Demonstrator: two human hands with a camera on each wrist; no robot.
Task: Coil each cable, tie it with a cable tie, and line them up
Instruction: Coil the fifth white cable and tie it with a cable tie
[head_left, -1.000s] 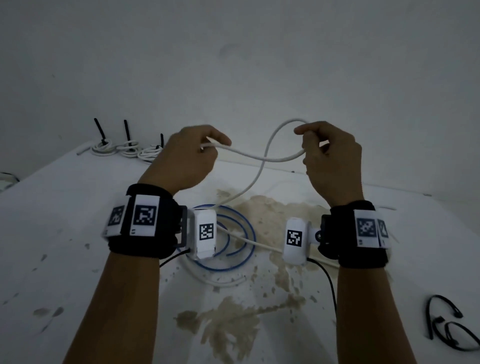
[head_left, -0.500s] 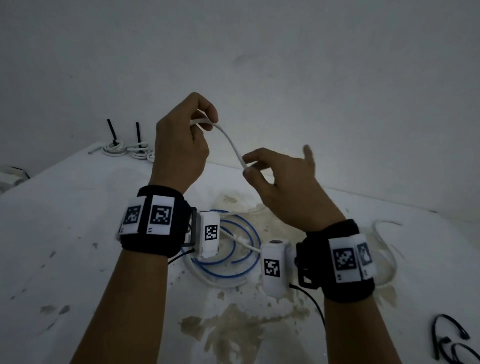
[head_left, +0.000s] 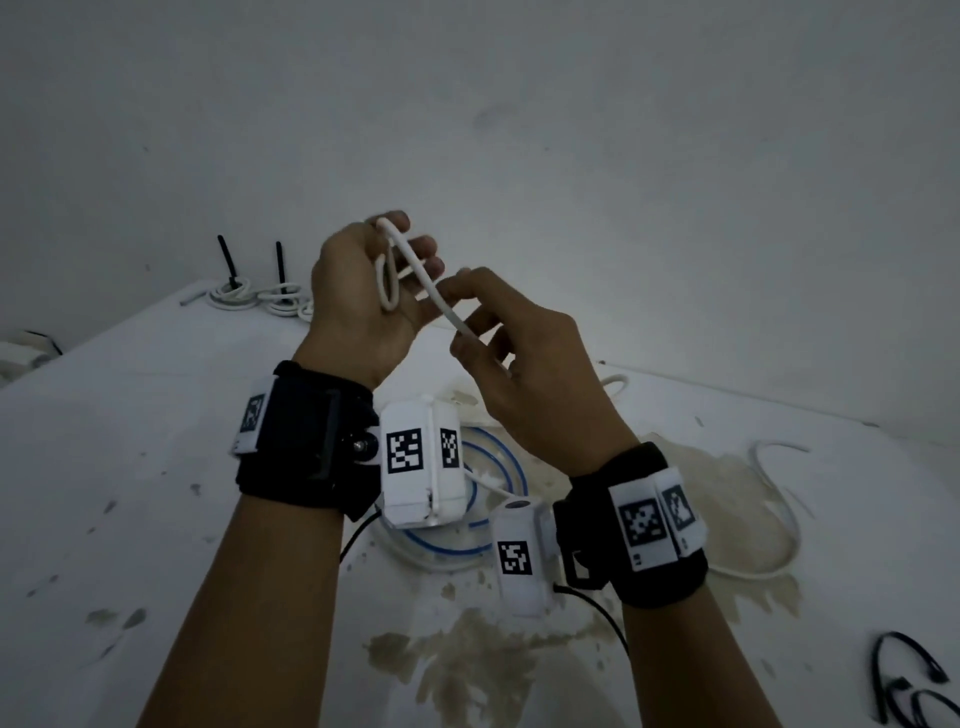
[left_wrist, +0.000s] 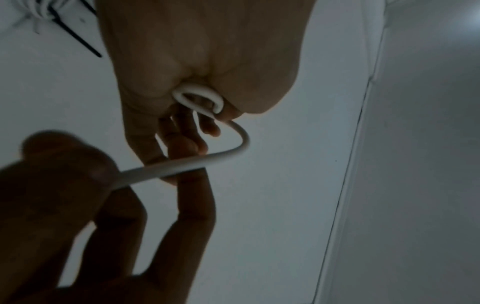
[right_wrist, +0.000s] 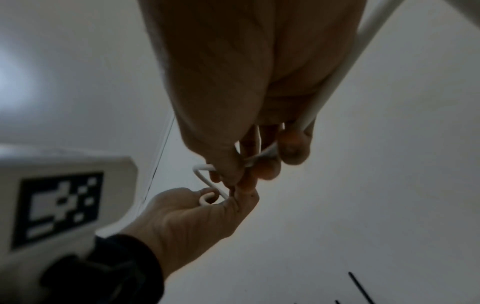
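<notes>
Smooth white plastic-sheathed cable (head_left: 421, 280), matt stained white table (head_left: 156, 415), black cloth wristbands (head_left: 306, 441).

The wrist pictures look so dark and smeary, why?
Dim room throughout. Left wrist view: the right hand sits close to the lens, a blurred silhouette over the thin white cable. Right wrist view: the left hand is soft; a bright patch glares at the left edge.

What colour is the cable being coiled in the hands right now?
White; the cable shows best in the head view.
</notes>
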